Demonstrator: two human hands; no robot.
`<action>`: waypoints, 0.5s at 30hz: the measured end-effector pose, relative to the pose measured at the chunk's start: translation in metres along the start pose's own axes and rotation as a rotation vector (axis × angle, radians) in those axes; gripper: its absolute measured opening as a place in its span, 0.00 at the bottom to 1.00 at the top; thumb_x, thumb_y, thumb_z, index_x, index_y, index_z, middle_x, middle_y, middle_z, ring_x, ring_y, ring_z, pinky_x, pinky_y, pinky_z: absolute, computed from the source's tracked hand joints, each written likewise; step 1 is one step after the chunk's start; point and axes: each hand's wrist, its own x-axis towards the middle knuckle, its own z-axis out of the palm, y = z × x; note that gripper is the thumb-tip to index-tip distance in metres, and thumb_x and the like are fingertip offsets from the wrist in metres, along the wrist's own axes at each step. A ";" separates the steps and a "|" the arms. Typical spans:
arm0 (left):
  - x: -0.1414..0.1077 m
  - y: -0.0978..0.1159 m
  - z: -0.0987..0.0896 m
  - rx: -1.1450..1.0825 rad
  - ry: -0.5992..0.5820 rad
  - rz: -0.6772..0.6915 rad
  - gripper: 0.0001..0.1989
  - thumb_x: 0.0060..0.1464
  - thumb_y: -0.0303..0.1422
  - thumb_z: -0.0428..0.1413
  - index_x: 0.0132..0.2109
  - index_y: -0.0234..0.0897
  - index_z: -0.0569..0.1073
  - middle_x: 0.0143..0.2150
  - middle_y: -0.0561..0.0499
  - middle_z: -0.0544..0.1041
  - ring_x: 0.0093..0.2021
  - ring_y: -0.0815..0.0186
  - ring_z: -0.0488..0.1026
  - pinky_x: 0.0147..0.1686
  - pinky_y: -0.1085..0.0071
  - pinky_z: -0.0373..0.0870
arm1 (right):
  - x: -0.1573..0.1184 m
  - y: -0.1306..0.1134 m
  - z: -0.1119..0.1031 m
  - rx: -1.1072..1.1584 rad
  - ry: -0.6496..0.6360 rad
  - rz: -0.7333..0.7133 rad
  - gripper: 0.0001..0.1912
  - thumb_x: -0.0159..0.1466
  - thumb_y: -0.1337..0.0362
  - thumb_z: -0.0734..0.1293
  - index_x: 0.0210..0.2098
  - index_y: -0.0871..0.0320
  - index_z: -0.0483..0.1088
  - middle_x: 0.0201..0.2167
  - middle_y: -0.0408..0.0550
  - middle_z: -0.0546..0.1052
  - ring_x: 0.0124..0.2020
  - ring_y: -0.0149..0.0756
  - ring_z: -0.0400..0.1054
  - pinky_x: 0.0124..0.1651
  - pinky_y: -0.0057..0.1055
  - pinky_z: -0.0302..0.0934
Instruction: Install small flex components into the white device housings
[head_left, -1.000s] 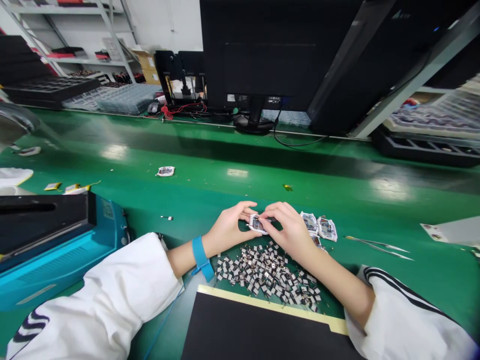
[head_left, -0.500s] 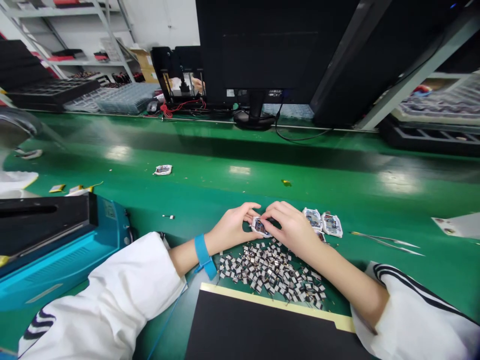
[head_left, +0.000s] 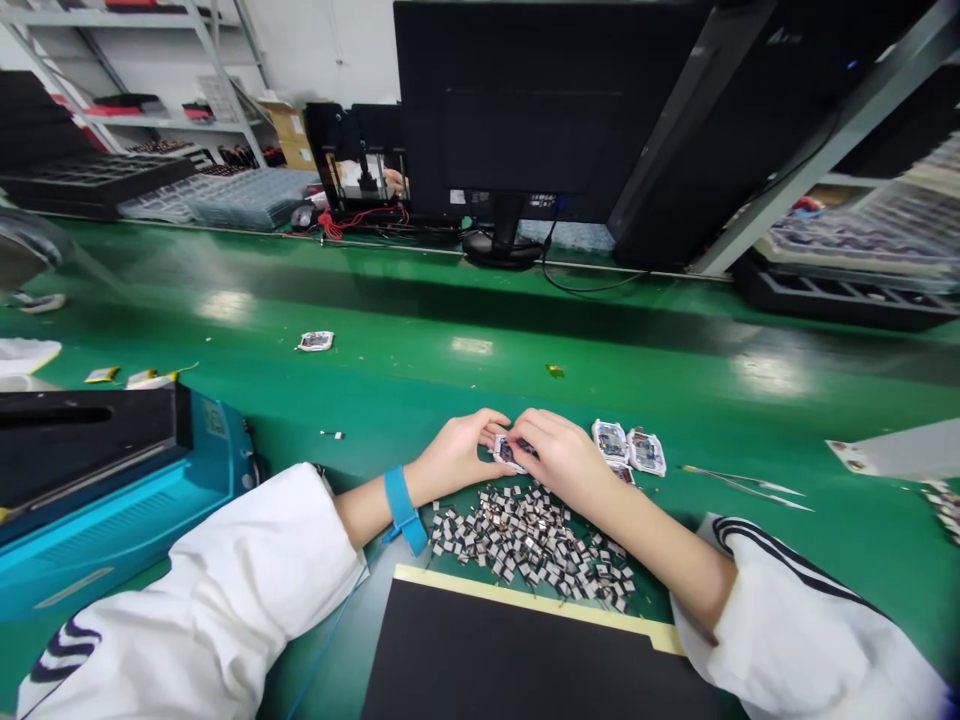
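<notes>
My left hand (head_left: 465,450), with a blue strap at its wrist, is closed round the left edge of a small white-framed circuit unit (head_left: 508,453). Fingers of my right hand (head_left: 551,450) press together on the unit's right part and hide much of it; whether they pinch a smaller part cannot be made out. Just below both hands lies a heap of small silvery parts with dark ends (head_left: 532,540). More white-framed units (head_left: 646,452) rest to the right of my right hand, one of them partly hidden by it.
Tweezers (head_left: 746,484) lie at the right. A black board with a yellow edge (head_left: 525,650) is nearest me. A blue and black machine (head_left: 135,500) stands left. Another unit (head_left: 316,341) lies farther back, before a monitor (head_left: 525,100). A white bracket (head_left: 892,452) juts in at right.
The view has shifted slightly, so most things appear a little farther left. My right hand now covers more of the unit; my left hand keeps its hold.
</notes>
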 end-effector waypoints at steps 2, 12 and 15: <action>0.001 0.000 -0.001 0.004 -0.003 0.000 0.23 0.37 0.29 0.63 0.41 0.33 0.64 0.38 0.49 0.72 0.36 0.68 0.72 0.38 0.73 0.71 | 0.004 -0.003 -0.004 -0.059 -0.058 -0.024 0.03 0.56 0.70 0.63 0.27 0.65 0.67 0.26 0.48 0.68 0.29 0.34 0.62 0.33 0.29 0.61; 0.003 0.003 -0.004 0.135 -0.008 0.017 0.28 0.39 0.33 0.62 0.48 0.34 0.60 0.37 0.50 0.73 0.36 0.68 0.72 0.38 0.73 0.71 | 0.020 -0.001 -0.031 -0.075 -0.293 -0.166 0.09 0.59 0.72 0.61 0.39 0.65 0.68 0.33 0.53 0.69 0.37 0.40 0.63 0.40 0.36 0.60; 0.018 -0.010 -0.017 0.300 0.121 0.040 0.28 0.42 0.33 0.60 0.50 0.36 0.58 0.40 0.50 0.73 0.39 0.67 0.72 0.41 0.70 0.70 | 0.012 -0.023 -0.072 0.314 -0.120 0.057 0.05 0.59 0.69 0.62 0.35 0.61 0.67 0.31 0.47 0.68 0.32 0.32 0.62 0.36 0.28 0.60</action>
